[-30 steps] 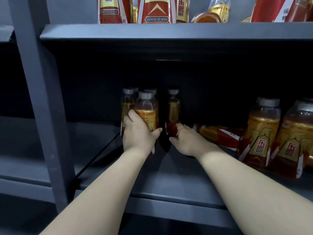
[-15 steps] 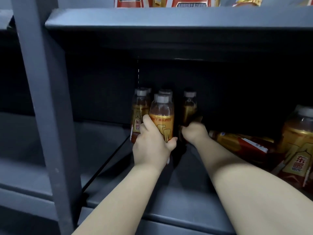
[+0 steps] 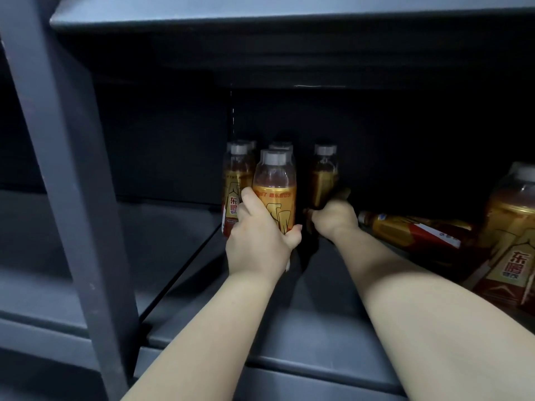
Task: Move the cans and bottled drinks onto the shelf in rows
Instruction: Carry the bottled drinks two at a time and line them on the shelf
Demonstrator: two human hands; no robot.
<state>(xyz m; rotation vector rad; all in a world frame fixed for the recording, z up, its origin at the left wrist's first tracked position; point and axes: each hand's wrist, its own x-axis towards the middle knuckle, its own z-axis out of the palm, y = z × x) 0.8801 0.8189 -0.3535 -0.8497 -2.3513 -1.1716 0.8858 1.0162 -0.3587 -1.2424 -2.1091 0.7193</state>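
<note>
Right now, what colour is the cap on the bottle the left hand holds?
The cap is grey, clearest in the head view.

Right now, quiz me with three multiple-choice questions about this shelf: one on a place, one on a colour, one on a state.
1. Where does the fallen bottle lie? A) right of the right hand B) by the post C) on the upper shelf
2. What colour are the bottle caps? A) red B) grey C) green
3. What is the left hand doing? A) hanging idle B) gripping an upright bottle C) pressing flat on the shelf
Answers: 1 A, it lies on its side just past that hand. 2 B, every cap looks grey. 3 B, its fingers curl round that bottle.
</note>
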